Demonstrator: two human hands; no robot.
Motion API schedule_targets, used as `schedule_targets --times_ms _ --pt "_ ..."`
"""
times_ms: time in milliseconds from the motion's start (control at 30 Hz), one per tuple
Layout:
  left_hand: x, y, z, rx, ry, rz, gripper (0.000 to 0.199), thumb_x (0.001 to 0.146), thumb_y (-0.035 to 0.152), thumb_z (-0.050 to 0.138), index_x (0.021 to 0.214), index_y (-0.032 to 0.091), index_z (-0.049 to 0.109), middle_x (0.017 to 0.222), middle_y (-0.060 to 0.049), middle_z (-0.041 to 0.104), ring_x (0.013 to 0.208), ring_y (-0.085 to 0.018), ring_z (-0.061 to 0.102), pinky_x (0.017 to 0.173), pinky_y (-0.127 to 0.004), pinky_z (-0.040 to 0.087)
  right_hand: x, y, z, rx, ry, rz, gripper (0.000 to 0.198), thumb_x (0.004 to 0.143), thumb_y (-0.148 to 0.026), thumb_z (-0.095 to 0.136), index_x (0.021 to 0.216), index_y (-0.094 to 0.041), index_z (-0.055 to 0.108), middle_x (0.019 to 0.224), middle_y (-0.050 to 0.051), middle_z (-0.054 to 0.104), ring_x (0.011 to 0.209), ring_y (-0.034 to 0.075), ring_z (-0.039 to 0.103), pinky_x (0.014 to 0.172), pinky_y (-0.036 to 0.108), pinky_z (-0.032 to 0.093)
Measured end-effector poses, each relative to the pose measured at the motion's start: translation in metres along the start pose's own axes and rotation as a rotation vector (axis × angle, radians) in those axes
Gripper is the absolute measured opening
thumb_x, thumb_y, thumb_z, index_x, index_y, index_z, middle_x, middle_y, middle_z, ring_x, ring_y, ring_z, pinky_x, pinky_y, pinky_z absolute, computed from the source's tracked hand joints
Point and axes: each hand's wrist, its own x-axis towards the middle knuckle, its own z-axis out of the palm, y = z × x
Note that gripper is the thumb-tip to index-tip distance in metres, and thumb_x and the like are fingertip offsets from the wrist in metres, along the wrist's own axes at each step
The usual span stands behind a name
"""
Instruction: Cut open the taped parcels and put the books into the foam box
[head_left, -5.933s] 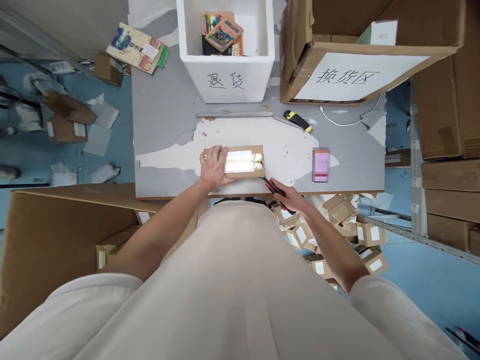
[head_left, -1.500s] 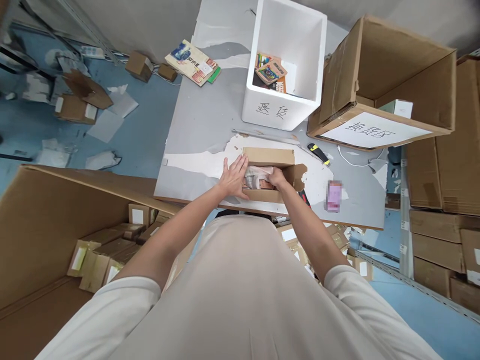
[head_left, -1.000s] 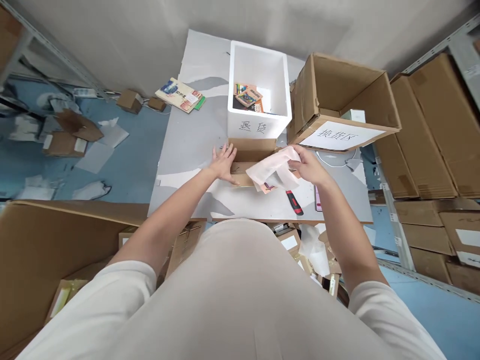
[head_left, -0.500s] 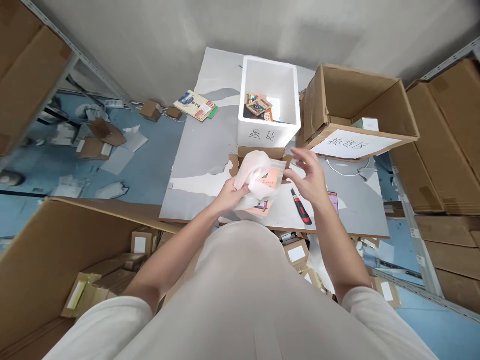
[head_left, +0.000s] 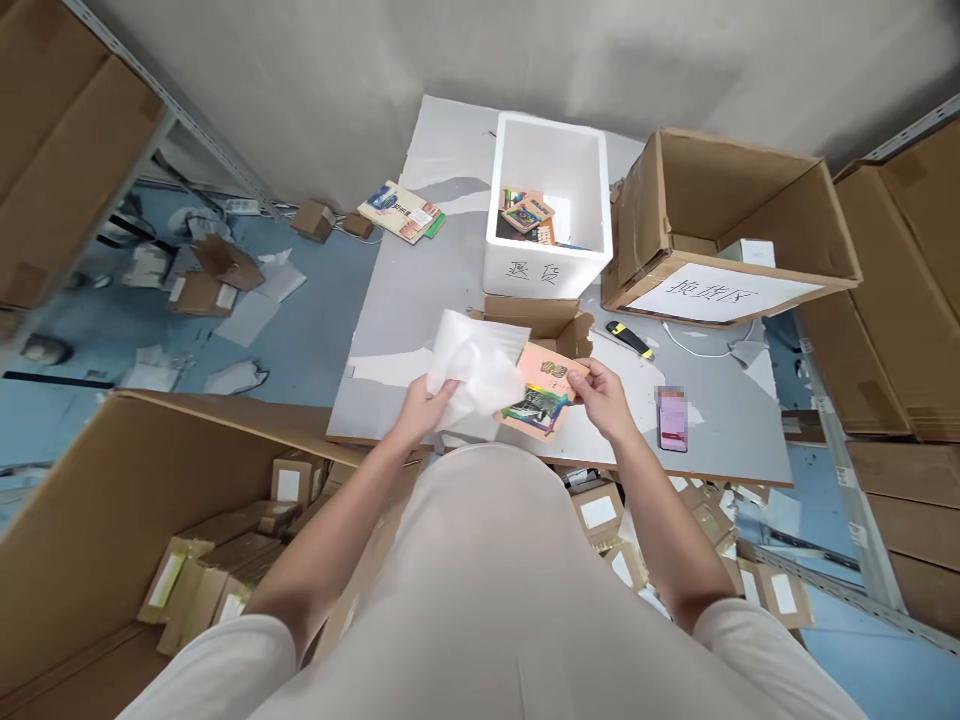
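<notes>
My left hand point(head_left: 426, 408) is closed on a crumpled white plastic wrapper point(head_left: 480, 358), which hangs over the front of the table. My right hand point(head_left: 604, 395) pinches the right edge of an orange-pink booklet point(head_left: 536, 392) with a colourful picture on its cover. The booklet's left side lies against the wrapper; I cannot tell whether part of it is still inside. Just behind both hands is an open small cardboard box point(head_left: 551, 315). A black and yellow utility knife point(head_left: 630, 340) lies behind my right hand, and a phone point(head_left: 673, 420) lies to its right.
A white foam box point(head_left: 547, 270) holding several booklets stands at the back. On its right is a large cardboard box point(head_left: 750, 170) with a handwritten label. More booklets point(head_left: 403, 212) lie at the table's back left. A big carton point(head_left: 82, 520) of small parcels stands at lower left.
The booklet has come out to the right of the wrapper, now in my right hand, which was empty. My left hand has moved left with the wrapper. The red knife is no longer visible.
</notes>
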Motion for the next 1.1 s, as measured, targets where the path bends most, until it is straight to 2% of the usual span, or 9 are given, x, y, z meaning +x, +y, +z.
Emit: schedule_targets --times_ms 200,367,467,567,633,700,767,900,1100 --pt "0.028 -0.074 -0.075 0.444 0.303 -0.163 0.041 0.069 0.042 0.063 0.094 0.009 0.064 0.082 -0.01 0.068 0.079 -0.026 0.064 0.069 -0.032 0.05 -0.001 0.001 -0.03 0.003 0.101 -0.035 0.041 0.069 -0.052 0.072 0.093 -0.021 0.06 0.071 -0.002 0.065 0.056 0.012 0.057 0.046 0.023 0.046" --pt "0.047 -0.107 -0.061 0.614 0.207 -0.353 0.072 0.067 0.033 0.071 0.126 -0.001 0.049 0.119 -0.025 0.061 0.114 -0.036 0.057 0.096 -0.041 0.045 0.006 -0.001 -0.029 0.008 0.107 -0.044 0.043 0.069 -0.054 0.072 0.094 -0.022 0.06 0.072 -0.001 0.066 0.056 0.014 0.058 0.046 0.025 0.046" --pt "0.04 -0.088 -0.038 0.582 0.33 -0.366 0.114 0.061 0.044 0.079 0.145 -0.004 0.018 0.147 -0.032 0.031 0.139 -0.04 0.03 0.11 -0.048 0.031 0.01 -0.005 -0.024 -0.019 0.109 -0.048 0.045 0.069 -0.058 0.07 0.095 -0.023 0.059 0.072 0.0 0.066 0.056 0.015 0.058 0.047 0.026 0.047" --pt "0.015 -0.047 -0.013 0.518 0.461 -0.088 0.112 0.063 0.055 0.075 0.147 0.005 0.02 0.156 -0.027 0.012 0.146 -0.039 0.01 0.115 -0.054 0.019 0.012 -0.01 -0.019 -0.025 0.114 -0.051 0.047 0.068 -0.059 0.071 0.095 -0.022 0.06 0.07 -0.001 0.066 0.055 0.014 0.058 0.047 0.026 0.047" --pt "-0.006 -0.018 0.005 0.251 0.222 0.117 0.092 0.067 0.054 0.073 0.141 0.012 0.037 0.149 -0.022 0.035 0.14 -0.033 0.033 0.112 -0.048 0.031 0.013 -0.015 -0.016 -0.01 0.104 -0.05 0.048 0.066 -0.06 0.072 0.094 -0.022 0.061 0.071 -0.001 0.066 0.056 0.014 0.058 0.047 0.026 0.048" --pt "-0.023 0.005 0.025 -0.062 -0.167 0.089 0.08 0.066 0.056 0.073 0.13 0.014 0.051 0.125 -0.019 0.061 0.117 -0.03 0.058 0.098 -0.045 0.047 0.015 -0.021 -0.012 0.004 0.075 -0.055 0.048 0.065 -0.061 0.073 0.093 -0.023 0.062 0.073 0.0 0.067 0.059 0.015 0.06 0.049 0.027 0.05" --pt "-0.035 0.018 0.042 -0.264 -0.311 -0.01 0.066 0.069 0.058 0.071 0.116 0.013 0.062 0.1 -0.014 0.071 0.092 -0.026 0.069 0.085 -0.041 0.054 0.015 -0.028 -0.01 0.017 0.041 -0.065 0.049 0.065 -0.061 0.073 0.095 -0.023 0.064 0.076 0.0 0.069 0.061 0.016 0.062 0.051 0.028 0.052" --pt "-0.044 0.024 0.055 -0.413 -0.252 -0.103 0.051 0.066 0.057 0.074 0.092 0.013 0.07 0.077 -0.007 0.072 0.07 -0.019 0.07 0.072 -0.035 0.057 0.016 -0.038 -0.013 0.042 -0.035 -0.074 0.05 0.072 -0.064 0.066 0.1 -0.023 0.068 0.078 0.002 0.071 0.061 0.015 0.065 0.051 0.026 0.053" --pt "-0.046 0.022 0.053 -0.443 -0.225 -0.118 0.048 0.063 0.055 0.078 0.087 0.013 0.07 0.071 -0.005 0.071 0.065 -0.017 0.068 0.07 -0.033 0.057 0.018 -0.039 -0.019 0.044 -0.056 -0.036 0.05 0.071 -0.065 0.067 0.095 -0.021 0.072 0.074 0.003 0.072 0.061 0.016 0.067 0.051 0.026 0.054"
